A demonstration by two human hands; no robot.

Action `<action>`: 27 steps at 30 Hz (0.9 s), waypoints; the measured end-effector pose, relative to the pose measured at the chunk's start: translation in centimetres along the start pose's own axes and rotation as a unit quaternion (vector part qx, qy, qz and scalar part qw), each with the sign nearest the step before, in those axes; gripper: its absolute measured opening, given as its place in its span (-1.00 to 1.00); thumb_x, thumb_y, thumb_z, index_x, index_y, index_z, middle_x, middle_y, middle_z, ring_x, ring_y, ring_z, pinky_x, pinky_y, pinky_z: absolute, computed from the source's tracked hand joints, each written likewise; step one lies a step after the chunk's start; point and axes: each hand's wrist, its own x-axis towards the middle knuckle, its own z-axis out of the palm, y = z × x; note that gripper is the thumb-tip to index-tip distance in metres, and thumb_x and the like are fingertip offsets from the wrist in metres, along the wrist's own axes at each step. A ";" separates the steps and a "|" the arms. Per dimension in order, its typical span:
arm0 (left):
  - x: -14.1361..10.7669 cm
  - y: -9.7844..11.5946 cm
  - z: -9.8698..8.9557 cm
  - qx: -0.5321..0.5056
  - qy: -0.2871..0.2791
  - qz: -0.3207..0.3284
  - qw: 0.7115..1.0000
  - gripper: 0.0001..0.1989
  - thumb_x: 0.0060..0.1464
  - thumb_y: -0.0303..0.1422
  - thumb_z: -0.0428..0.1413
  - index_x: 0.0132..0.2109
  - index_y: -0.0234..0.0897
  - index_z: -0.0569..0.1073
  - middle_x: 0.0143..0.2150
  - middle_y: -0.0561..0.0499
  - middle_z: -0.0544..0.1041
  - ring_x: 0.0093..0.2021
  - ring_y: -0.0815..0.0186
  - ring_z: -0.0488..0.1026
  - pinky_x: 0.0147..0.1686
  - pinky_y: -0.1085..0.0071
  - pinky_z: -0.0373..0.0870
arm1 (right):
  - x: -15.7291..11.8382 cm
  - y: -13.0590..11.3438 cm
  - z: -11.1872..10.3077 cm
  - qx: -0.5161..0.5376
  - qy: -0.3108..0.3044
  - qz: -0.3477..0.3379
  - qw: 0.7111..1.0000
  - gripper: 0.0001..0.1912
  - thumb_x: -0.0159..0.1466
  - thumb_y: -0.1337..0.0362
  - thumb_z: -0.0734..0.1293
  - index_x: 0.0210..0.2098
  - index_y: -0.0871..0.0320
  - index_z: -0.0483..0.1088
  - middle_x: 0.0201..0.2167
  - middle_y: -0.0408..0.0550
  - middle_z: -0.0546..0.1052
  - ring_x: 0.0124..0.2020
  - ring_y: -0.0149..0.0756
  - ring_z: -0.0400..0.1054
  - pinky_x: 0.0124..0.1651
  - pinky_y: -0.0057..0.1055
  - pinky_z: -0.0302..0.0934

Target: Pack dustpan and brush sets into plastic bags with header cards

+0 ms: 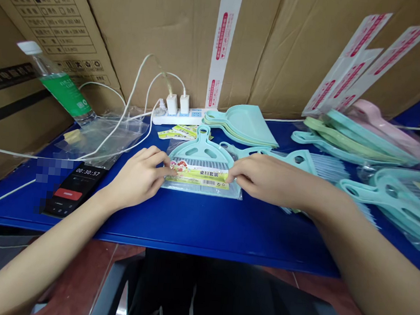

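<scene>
A clear plastic bag (202, 188) lies flat on the blue table (189, 229), holding a mint brush and dustpan set (203, 142) with the handle pointing away from me. Across its bristles runs a yellow-green printed card (201, 175). My left hand (142, 176) is closed at the left end of the card, its fingers pinching the bag or card edge there. At the right end, my right hand (256, 177) has its fingers curled and pressed together on the edge. Whether each pinch takes in the card or only the bag is too small to tell.
Mint and green dustpans (251, 124) are stacked behind. More dustpans (366, 137), brushes (326, 167) and bagged sets (405, 199) lie right. Loose cards (183, 132) sit near a power strip (195, 117). A phone (75, 190), cables, plastic bags (105, 131) and a bottle (66, 93) are left.
</scene>
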 end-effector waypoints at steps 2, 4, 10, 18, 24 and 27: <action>0.0 0.0 0.1 0.001 0.000 0.004 1.000 -0.59 0.19 -0.53 -0.12 -0.12 -0.23 0.62 -0.24 -0.11 0.52 -0.21 0.16 0.37 -0.23 0.19 0.40 | 0.0 -0.1 -0.1 0.003 0.000 0.003 1.000 -0.61 0.20 0.51 0.15 -0.28 0.13 0.59 -0.25 -0.07 0.64 -0.24 -0.20 0.45 -0.24 -0.34 0.18; -0.1 -0.1 0.1 -0.003 -0.004 0.007 1.000 -0.59 0.18 -0.54 -0.12 -0.11 -0.25 0.62 -0.24 -0.11 0.52 -0.21 0.16 0.37 -0.24 0.20 0.41 | -0.1 -0.1 -0.1 0.006 0.004 0.002 1.000 -0.61 0.20 0.51 0.15 -0.29 0.13 0.58 -0.25 -0.07 0.64 -0.24 -0.21 0.44 -0.25 -0.35 0.17; -0.1 -0.1 0.0 -0.007 -0.030 -0.008 0.999 -0.60 0.16 -0.55 -0.11 -0.09 -0.23 0.60 -0.22 -0.10 0.52 -0.19 0.16 0.36 -0.20 0.19 0.41 | 0.0 0.5 0.5 0.002 0.043 -0.018 0.999 -0.63 0.20 0.48 0.14 -0.30 0.12 0.57 -0.30 -0.04 0.63 -0.28 -0.21 0.43 -0.30 -0.33 0.13; -0.1 0.0 -0.1 -0.003 -0.029 -0.005 1.000 -0.59 0.17 -0.54 -0.11 -0.08 -0.24 0.60 -0.24 -0.11 0.52 -0.20 0.16 0.36 -0.19 0.20 0.42 | 0.2 1.1 1.1 0.004 0.084 -0.059 0.995 -0.64 0.21 0.42 0.13 -0.30 0.10 0.56 -0.36 -0.05 0.60 -0.30 -0.22 0.43 -0.28 -0.32 0.17; -0.1 0.1 -0.1 -0.008 -0.028 -0.005 1.000 -0.59 0.17 -0.54 -0.12 -0.09 -0.25 0.60 -0.24 -0.11 0.52 -0.21 0.16 0.36 -0.19 0.20 0.42 | 0.2 0.7 0.7 -0.027 0.058 -0.014 0.998 -0.56 0.23 0.44 0.10 -0.16 0.13 0.58 -0.21 0.01 0.64 -0.18 -0.14 0.48 -0.26 -0.29 0.22; -0.1 0.1 -0.1 -0.008 -0.030 -0.006 0.999 -0.59 0.17 -0.55 -0.12 -0.09 -0.25 0.60 -0.24 -0.11 0.52 -0.21 0.17 0.36 -0.19 0.21 0.42 | 0.2 0.5 0.6 -0.032 0.047 -0.014 0.998 -0.54 0.23 0.46 0.09 -0.13 0.14 0.58 -0.17 0.01 0.64 -0.15 -0.13 0.49 -0.23 -0.29 0.24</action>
